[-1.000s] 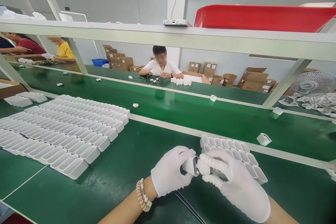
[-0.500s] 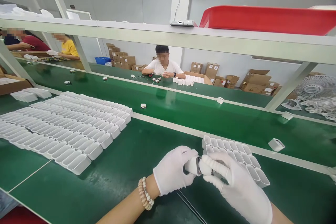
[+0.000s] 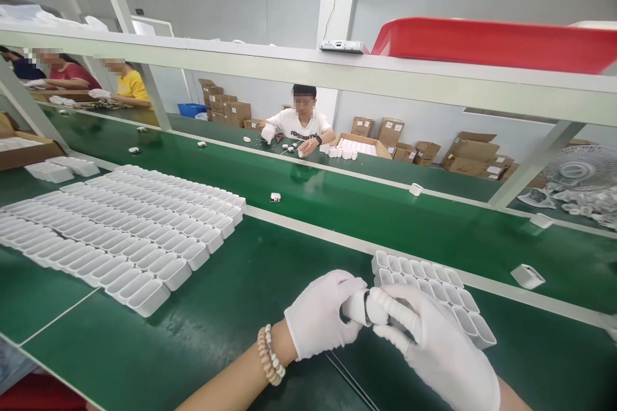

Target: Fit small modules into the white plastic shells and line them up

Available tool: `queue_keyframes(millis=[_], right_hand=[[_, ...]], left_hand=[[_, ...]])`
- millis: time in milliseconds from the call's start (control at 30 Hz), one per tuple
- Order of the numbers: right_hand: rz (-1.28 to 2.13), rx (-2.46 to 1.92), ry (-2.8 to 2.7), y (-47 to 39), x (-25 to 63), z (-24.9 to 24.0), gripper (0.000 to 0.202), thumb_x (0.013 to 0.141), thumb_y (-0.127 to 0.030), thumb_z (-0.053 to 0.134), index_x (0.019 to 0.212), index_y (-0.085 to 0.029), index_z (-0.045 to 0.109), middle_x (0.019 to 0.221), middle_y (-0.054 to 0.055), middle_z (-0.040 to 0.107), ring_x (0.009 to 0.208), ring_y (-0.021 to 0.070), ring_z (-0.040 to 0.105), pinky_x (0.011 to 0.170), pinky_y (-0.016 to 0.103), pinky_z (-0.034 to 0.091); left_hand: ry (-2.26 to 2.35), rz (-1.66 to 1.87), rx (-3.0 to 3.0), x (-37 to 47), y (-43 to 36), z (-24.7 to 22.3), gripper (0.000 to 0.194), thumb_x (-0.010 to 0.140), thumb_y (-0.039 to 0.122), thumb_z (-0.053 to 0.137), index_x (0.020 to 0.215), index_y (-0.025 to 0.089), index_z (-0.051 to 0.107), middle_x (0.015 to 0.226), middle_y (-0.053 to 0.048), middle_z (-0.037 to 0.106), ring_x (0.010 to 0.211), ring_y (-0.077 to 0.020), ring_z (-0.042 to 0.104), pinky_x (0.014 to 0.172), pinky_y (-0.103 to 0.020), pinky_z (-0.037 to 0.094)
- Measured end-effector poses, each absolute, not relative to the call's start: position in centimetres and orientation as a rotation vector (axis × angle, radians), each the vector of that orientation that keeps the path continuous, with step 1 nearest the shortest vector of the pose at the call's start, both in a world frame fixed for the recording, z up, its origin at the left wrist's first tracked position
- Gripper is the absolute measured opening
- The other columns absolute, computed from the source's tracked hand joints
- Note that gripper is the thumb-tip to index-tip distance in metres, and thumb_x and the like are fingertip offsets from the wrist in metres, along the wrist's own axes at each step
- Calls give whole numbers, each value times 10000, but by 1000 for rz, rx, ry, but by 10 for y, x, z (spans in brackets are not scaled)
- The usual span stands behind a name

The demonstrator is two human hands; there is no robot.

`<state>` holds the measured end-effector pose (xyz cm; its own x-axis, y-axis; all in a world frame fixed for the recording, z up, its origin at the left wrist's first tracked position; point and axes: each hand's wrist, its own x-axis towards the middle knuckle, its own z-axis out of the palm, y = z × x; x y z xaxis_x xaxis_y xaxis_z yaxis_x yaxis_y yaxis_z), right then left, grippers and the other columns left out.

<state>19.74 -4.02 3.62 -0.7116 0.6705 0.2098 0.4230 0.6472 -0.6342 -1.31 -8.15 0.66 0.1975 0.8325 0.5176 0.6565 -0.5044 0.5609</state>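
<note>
In its white glove, my left hand (image 3: 322, 316) is closed around a small white plastic casing (image 3: 355, 307), held sideways above the green bench. My gloved right hand (image 3: 436, 340) pinches the part at the casing's right end. A dark edge shows where the two meet; the fingers hide most of that part. Under the hands lies a thin dark tool with two long prongs (image 3: 354, 382), like tweezers. Just behind my right hand stand rows of open white casings (image 3: 475, 331), touching one another.
A large block of open white casings (image 3: 149, 295) covers the bench on the left. Beyond a pale rail runs a green conveyor belt (image 3: 337, 205), carrying scattered small parts and a white casing (image 3: 527, 276). Across it a person (image 3: 303, 122) works. Overhead, a shelf holds a red tray (image 3: 482, 45).
The dark gap between the casing and the part has narrowed. Pieces on the belt have shifted right. The co-worker across has spread their hands apart.
</note>
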Motion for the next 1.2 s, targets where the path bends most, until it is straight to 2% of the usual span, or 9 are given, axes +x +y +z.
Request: queue_keyframes(millis=[200,367,500,633,767,867,1000,1100,1200], right_hand=[[353,-898,-2598,-42,192,39,272,873,-216,569,1131,-279,513,1056,54,664,918,253,678,802,460,610],[-180,-761,-2587,-45,189,47,867,605,-267,841,1360,-227,416,1262,171,603,1070,390,632,801,507,603],[-238,-785,-2513,-52,188,49,852,609,-294,847,1343,-197,426,1189,170,653,1019,378,658,759,483,614],[-133,-765,-2541,-60,183,39,647,700,-311,795,1259,-206,487,1106,129,681,945,325,677,750,459,606],[-57,-780,-2488,-70,177,27,510,866,-404,611,1305,-186,470,979,110,696,825,283,682,648,420,595],[146,-930,-2409,-73,174,30,355,901,-435,531,1168,-205,582,830,64,695,714,249,663,591,387,564],[822,-1104,-2331,-66,174,44,280,928,-436,448,981,-244,644,796,28,690,724,210,656,675,348,543],[1227,-1047,-2168,-57,174,46,314,907,-466,466,989,-218,641,903,49,708,847,225,666,773,349,534],[1386,-985,-2111,-52,174,43,315,893,-472,490,921,-191,629,909,62,699,887,238,654,794,362,524]], left_hand=[[1420,1181,2237,-11,-82,5,442,653,203,641,1095,179,627,1027,-90,647,904,-238,631,824,-372,546],[1416,1197,2135,-11,-84,9,392,657,202,657,1048,189,643,984,-71,641,882,-219,634,802,-348,545],[1372,1312,2074,-12,-85,11,456,661,174,680,1113,194,619,1034,-66,645,948,-208,635,871,-330,527],[1359,1371,2055,-10,-87,13,438,679,188,707,1108,181,619,1045,-77,653,961,-209,642,886,-331,529],[1461,1297,1928,-6,-92,14,468,673,310,798,1091,170,638,1074,-105,649,987,-246,639,903,-379,527],[1387,1193,1905,-3,-96,7,694,628,377,841,1235,174,571,1116,-120,620,1008,-262,629,930,-410,512],[1276,1101,1863,-2,-94,-4,1000,577,369,871,1427,206,370,1159,-121,583,1052,-273,608,949,-422,499],[1259,1061,1865,-5,-92,-2,867,590,383,859,1349,219,473,1119,-99,607,1013,-265,622,919,-409,508],[1276,1051,1894,-6,-93,7,699,525,404,869,1144,210,610,1039,-68,647,931,-252,648,850,-373,524]])
